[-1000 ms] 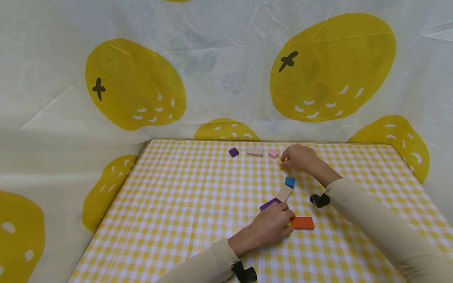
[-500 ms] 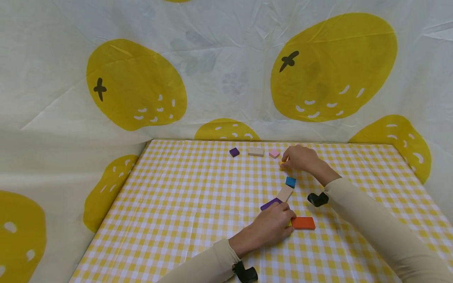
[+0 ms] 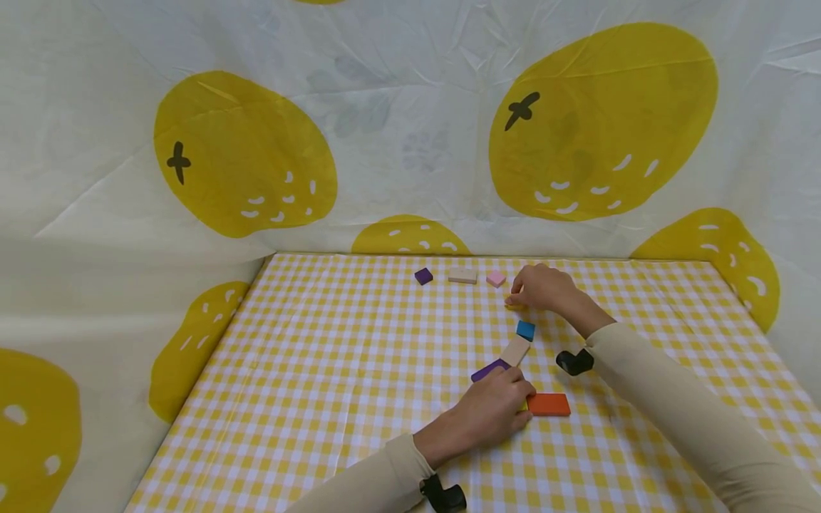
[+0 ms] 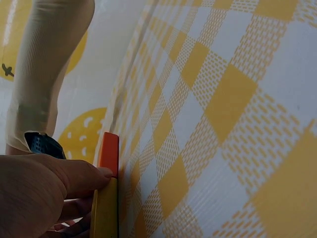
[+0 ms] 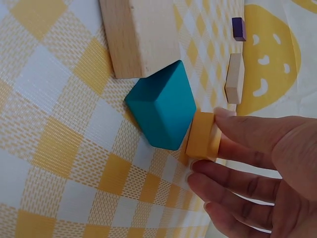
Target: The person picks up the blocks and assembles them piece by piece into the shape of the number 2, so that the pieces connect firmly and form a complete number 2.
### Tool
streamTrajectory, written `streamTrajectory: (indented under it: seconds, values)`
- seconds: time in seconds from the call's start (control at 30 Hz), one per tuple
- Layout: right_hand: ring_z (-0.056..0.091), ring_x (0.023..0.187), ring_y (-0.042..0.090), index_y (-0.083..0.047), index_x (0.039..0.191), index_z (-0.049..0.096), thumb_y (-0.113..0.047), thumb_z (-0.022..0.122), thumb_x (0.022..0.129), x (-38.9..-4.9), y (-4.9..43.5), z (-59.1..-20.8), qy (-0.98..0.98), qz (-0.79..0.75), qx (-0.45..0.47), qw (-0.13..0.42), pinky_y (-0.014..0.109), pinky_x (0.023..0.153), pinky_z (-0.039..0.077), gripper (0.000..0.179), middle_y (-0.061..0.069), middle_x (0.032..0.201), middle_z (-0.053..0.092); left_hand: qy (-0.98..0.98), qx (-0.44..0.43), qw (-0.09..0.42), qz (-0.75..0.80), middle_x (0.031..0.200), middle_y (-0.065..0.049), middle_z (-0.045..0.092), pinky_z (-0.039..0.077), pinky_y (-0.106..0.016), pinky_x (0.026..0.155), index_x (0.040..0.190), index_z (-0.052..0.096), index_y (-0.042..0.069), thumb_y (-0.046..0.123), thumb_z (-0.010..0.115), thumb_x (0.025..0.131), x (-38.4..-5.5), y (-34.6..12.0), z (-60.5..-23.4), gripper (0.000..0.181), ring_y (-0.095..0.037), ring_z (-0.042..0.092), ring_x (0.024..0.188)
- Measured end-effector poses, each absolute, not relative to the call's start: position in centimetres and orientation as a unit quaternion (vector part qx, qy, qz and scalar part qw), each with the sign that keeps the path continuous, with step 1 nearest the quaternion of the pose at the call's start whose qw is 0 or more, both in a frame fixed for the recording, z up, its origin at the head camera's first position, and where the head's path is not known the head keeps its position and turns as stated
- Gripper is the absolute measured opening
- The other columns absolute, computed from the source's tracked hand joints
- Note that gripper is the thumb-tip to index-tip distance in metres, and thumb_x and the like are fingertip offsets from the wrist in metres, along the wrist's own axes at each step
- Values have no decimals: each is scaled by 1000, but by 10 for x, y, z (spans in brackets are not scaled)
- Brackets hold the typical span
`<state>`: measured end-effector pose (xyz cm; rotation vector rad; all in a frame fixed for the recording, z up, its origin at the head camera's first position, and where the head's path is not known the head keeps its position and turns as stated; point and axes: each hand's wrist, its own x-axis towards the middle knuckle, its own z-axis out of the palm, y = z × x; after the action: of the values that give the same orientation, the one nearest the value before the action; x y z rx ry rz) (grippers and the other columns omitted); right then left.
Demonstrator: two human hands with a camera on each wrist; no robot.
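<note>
"Pinching the amber block (image 5: 202, 135), is that what the right hand (image 3: 545, 288) is doing?"

"Yes, thumb on one side, fingertips on the other, up toward the far edge of the checked cloth (image 3: 308, 356). The blue block (image 3: 525, 330) sits near it, a little closer to the person."

"And the left hand (image 3: 490, 406)?"

"Lower down, gripping the yellow block (image 4: 106, 210) between thumb and fingers. From above, the hand covers most of it. One end meets the red-orange block (image 3: 549, 405), which lies flat to the right, and the thumb tip rests by that join."

"What about the purple bar (image 3: 489, 369)?"

"Just past the left hand, partly hidden behind it. I can't tell whether the fingers touch it. The pale slab (image 3: 515, 351) slants from its end toward the blue one."

"And at the back?"

"A spaced-out row: the pink block (image 3: 496, 278) nearest the right hand, then the wooden bar (image 3: 462, 276), then the small purple block (image 3: 423, 276) farthest left."
</note>
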<state>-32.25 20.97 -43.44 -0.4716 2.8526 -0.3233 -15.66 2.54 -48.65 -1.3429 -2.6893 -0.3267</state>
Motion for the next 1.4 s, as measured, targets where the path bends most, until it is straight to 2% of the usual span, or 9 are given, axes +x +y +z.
streamTrajectory:
  seconds: [0.27,0.53,0.73,1.03,1.4]
  values:
    - [69,87,29,-10,110,78,-33,76,90,-319,213,-432,971,-119,-159,133,48,69,56,30,13,109,74,-888,-443,65,-107,105,8,65,43,-16,93,110,74,18,34,72,94,-156,26,-488,23,-4,59,98]
    - [65,80,24,-9,106,74,-32,74,93,-311,215,-426,965,-147,-153,156,39,63,52,26,13,104,71,-890,-440,63,-104,106,8,64,44,-16,93,111,74,19,36,73,93,-157,26,-489,24,-3,59,98]
    - [63,79,23,-10,103,73,-35,74,93,-309,219,-424,962,-146,-160,168,39,62,51,27,11,100,69,-891,-438,60,-105,106,8,64,44,-16,92,111,74,19,36,73,94,-157,27,-489,24,-3,58,97]
    - [60,69,19,-12,98,69,-37,73,93,-307,223,-428,960,-151,-157,176,36,59,47,27,3,81,67,-891,-438,58,-105,106,7,65,44,-17,93,112,74,18,35,72,95,-156,27,-488,24,-4,59,98]
    - [58,65,18,-10,96,69,-36,72,94,-304,225,-427,954,-165,-171,183,34,58,45,27,5,77,68,-893,-435,53,-106,106,7,64,44,-17,93,112,74,18,36,72,94,-156,27,-488,24,-4,59,98]
